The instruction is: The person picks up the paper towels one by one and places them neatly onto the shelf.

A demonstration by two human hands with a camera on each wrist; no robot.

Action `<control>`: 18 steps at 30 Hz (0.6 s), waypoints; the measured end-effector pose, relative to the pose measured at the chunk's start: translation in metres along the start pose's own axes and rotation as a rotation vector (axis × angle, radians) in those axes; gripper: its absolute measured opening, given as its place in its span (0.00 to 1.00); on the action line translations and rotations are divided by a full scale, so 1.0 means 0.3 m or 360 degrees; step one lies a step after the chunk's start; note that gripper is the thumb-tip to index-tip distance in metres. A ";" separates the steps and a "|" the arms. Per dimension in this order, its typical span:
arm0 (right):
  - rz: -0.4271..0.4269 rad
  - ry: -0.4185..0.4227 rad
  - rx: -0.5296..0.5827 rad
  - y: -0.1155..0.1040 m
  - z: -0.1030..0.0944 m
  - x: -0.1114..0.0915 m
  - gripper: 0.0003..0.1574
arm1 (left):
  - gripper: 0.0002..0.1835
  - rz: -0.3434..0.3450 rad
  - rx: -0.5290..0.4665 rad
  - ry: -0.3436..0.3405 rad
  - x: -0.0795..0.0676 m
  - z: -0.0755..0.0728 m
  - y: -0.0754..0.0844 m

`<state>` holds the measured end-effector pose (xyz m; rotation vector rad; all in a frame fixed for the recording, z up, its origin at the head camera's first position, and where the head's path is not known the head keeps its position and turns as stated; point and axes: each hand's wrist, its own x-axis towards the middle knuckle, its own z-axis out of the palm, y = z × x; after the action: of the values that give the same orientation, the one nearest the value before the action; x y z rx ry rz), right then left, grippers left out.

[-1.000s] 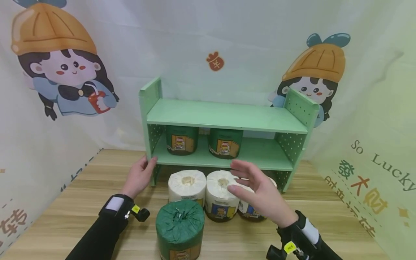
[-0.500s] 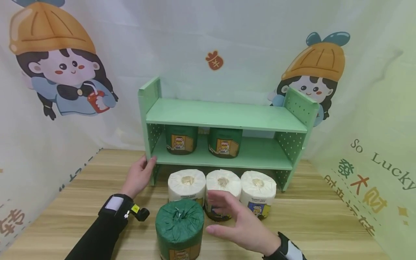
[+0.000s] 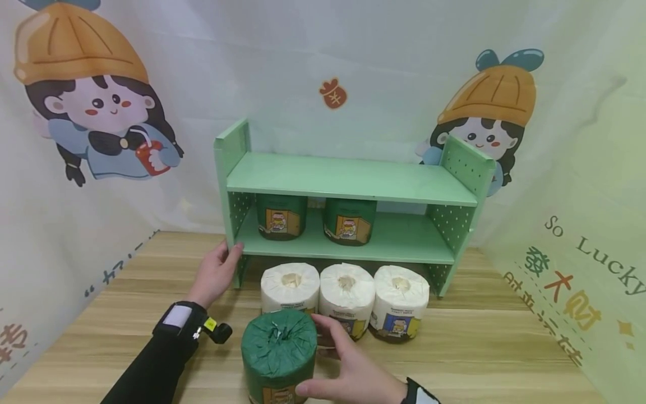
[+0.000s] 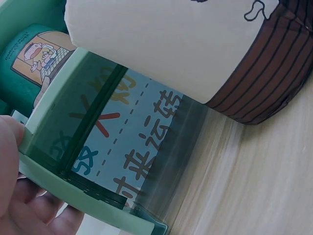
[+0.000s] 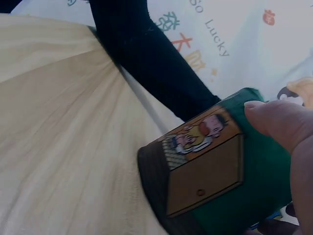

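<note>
With thumb and fingers on either side of its left side panel, my left hand (image 3: pixel 214 275) grips the green shelf (image 3: pixel 348 258). My right hand (image 3: pixel 353 359) holds a green-wrapped toilet roll (image 3: pixel 279 348) that stands upright at the table's front. Its thumb (image 5: pixel 274 117) lies on the printed side in the right wrist view; the other fingers reach round the far side, mostly hidden. Two more green toilet rolls (image 3: pixel 281 219) (image 3: pixel 350 223) stand on the middle shelf board. White-wrapped toilet rolls (image 3: pixel 290 280) (image 3: pixel 347 289) (image 3: pixel 400 294) stand in a row before the shelf.
The wooden table (image 3: pixel 494 336) runs beneath everything. A printed cloth backdrop (image 3: pixel 282 67) hangs behind and at both sides. The shelf's top board (image 3: pixel 348 177) overhangs the green rolls, and its right side panel (image 3: pixel 461 224) bounds the middle board.
My right hand has come down and left from above the white rolls to the front green toilet roll and now holds its right side. The left hand stays on the shelf panel.
</note>
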<state>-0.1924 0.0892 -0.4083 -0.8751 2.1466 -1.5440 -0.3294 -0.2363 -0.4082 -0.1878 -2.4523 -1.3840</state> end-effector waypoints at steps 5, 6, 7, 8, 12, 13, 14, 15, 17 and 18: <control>0.0058 -0.0016 -0.0030 0.033 0.018 0.014 0.54 | 0.31 0.0003 -0.0026 -0.0002 0.003 0.001 -0.006; 0.0058 -0.0027 -0.0019 0.040 0.020 0.018 0.53 | 0.31 0.0004 -0.0029 -0.0002 0.004 0.001 -0.007; 0.0059 -0.0038 0.0003 0.046 0.023 0.021 0.53 | 0.31 0.0007 -0.0034 -0.0003 0.005 0.001 -0.009; 0.0058 -0.0047 0.0025 0.051 0.025 0.025 0.53 | 0.31 0.0009 -0.0036 -0.0003 0.006 0.001 -0.010; 0.0061 -0.0040 0.0063 0.063 0.033 0.039 0.55 | 0.31 0.0021 -0.0028 0.0012 0.009 0.001 -0.011; 0.0064 -0.0028 0.0061 0.065 0.035 0.042 0.55 | 0.31 0.0024 -0.0027 0.0012 0.009 0.001 -0.011; 0.0071 -0.0015 0.0059 0.066 0.038 0.045 0.56 | 0.31 0.0024 -0.0023 0.0013 0.009 0.000 -0.011; 0.0078 -0.0008 0.0073 0.067 0.041 0.048 0.56 | 0.31 0.0028 -0.0016 0.0012 0.007 -0.001 -0.009; 0.0102 0.0011 0.0076 0.069 0.047 0.050 0.57 | 0.31 0.0025 -0.0022 0.0003 0.006 -0.001 -0.009; 0.0120 0.0017 0.0083 0.069 0.050 0.050 0.57 | 0.31 0.0023 -0.0021 0.0000 0.006 -0.001 -0.010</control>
<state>-0.2003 0.0728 -0.4319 -0.7620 2.1114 -1.5636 -0.3319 -0.2382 -0.4097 -0.2078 -2.4375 -1.3948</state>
